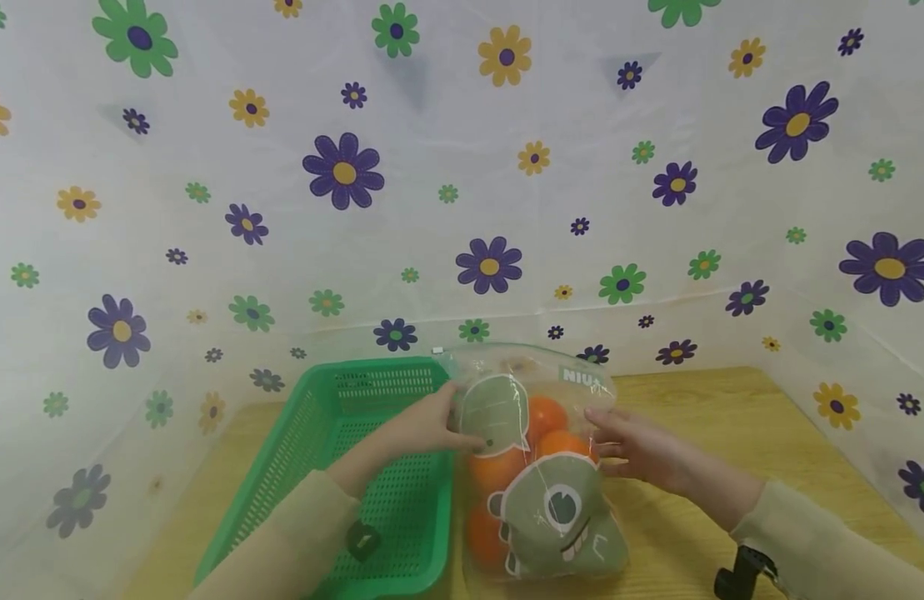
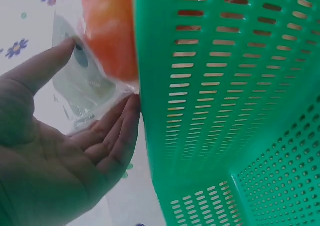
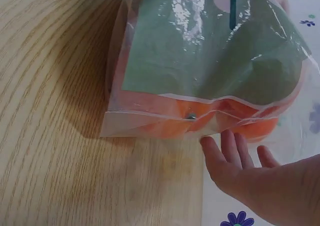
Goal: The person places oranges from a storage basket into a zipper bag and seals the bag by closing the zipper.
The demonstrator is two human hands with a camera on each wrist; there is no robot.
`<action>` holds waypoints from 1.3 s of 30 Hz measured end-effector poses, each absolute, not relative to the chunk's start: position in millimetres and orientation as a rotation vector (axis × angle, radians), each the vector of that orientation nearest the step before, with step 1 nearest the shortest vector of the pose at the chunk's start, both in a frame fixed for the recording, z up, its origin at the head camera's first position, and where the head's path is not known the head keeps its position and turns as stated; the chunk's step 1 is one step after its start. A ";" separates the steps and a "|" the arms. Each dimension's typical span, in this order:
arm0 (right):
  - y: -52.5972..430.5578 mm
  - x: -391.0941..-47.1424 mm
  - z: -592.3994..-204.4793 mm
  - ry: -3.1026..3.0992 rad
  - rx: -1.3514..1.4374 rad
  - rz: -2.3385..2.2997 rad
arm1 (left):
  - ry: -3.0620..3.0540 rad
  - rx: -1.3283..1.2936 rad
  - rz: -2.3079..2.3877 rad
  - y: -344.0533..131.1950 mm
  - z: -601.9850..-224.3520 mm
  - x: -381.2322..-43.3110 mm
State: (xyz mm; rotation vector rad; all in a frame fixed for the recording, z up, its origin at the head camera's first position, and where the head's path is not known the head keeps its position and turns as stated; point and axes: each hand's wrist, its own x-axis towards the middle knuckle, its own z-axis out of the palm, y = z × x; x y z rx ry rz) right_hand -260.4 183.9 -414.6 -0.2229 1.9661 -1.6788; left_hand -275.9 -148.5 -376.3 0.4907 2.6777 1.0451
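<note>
A clear zip bag (image 1: 562, 517) printed with a green one-eyed cartoon monster lies on the table, and several oranges (image 1: 547, 417) show through its plastic. My left hand (image 1: 432, 421) is at the bag's upper left side, thumb laid over the front and fingers along the edge beside the basket. In the left wrist view, the left thumb and fingers (image 2: 122, 131) are spread apart at the plastic. On the opposite side, my right hand (image 1: 641, 446) has its fingertips right at the bag's edge, fingers loosely extended. The right wrist view shows those fingers (image 3: 212, 153) beside the bag's side seam.
A green perforated plastic basket (image 1: 439, 533) stands directly left of the bag, under my left forearm. The wooden table (image 1: 679, 417) runs to a white flower-printed curtain (image 1: 432, 233) at the back and sides. A black device (image 1: 739, 573) is at my right wrist.
</note>
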 end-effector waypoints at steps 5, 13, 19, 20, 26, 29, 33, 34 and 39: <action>178.9 -257.2 -421.0 1.996 -0.327 -1.582 | 2.772 0.506 0.913 -140.8 -376.4 -270.7; 175.2 -257.4 -424.1 2.136 -0.267 -1.536 | 2.905 0.456 0.727 -137.3 -379.1 -276.2; 175.4 -261.4 -421.6 2.291 -0.252 -1.492 | 3.076 0.422 0.434 -131.3 -382.9 -282.4; 175.0 -262.1 -420.9 2.334 -0.259 -1.473 | 3.107 0.417 0.383 -129.9 -383.1 -282.7; 172.5 -265.2 -419.1 2.586 -0.257 -1.366 | 3.244 0.523 0.157 -122.8 -386.6 -280.4; 171.3 -266.2 -420.6 2.693 -0.224 -1.312 | 3.226 0.657 0.076 -120.1 -388.7 -276.8; 169.1 -265.8 -425.0 2.839 -0.244 -1.222 | 3.108 0.808 0.100 -116.8 -389.2 -274.1; 168.5 -265.3 -425.9 2.886 -0.272 -1.193 | 3.072 0.836 0.117 -116.0 -388.4 -273.1; 164.4 -261.1 -428.7 3.169 -0.563 -1.051 | 2.903 0.956 0.047 -113.5 -388.4 -268.5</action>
